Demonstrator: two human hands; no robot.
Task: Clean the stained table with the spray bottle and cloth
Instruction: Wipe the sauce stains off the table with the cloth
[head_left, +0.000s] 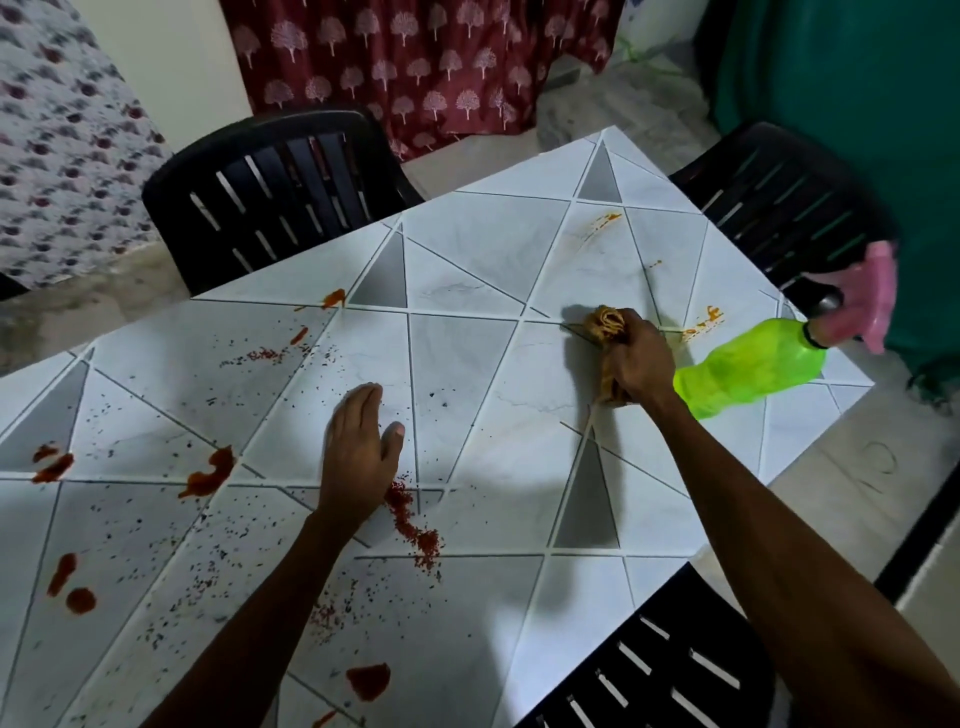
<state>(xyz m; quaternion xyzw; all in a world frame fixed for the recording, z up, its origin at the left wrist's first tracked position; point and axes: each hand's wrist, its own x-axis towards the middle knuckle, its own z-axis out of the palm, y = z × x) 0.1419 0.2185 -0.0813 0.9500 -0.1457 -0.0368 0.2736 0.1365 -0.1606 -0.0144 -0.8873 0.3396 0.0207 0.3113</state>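
Note:
The white table (467, 364) with grey triangle pattern carries red sauce blobs (208, 475), a red powder trail (413, 525) and black specks on its left half. Orange smears (704, 322) lie near the far right edge. My right hand (631, 358) grips a bunched brownish cloth (605, 322) and presses it onto the table beside those smears. My left hand (361, 447) rests flat on the table with straight fingers, next to the powder trail. The bright green spray bottle (748, 366) with a pink trigger head (867, 296) stands at the right edge, just right of my right hand.
Black slatted plastic chairs stand at the far side (270, 192), at the right (779, 208) and at the near edge (665, 670). A maroon patterned curtain (415, 67) hangs behind. A green cloth (841, 104) hangs at the right.

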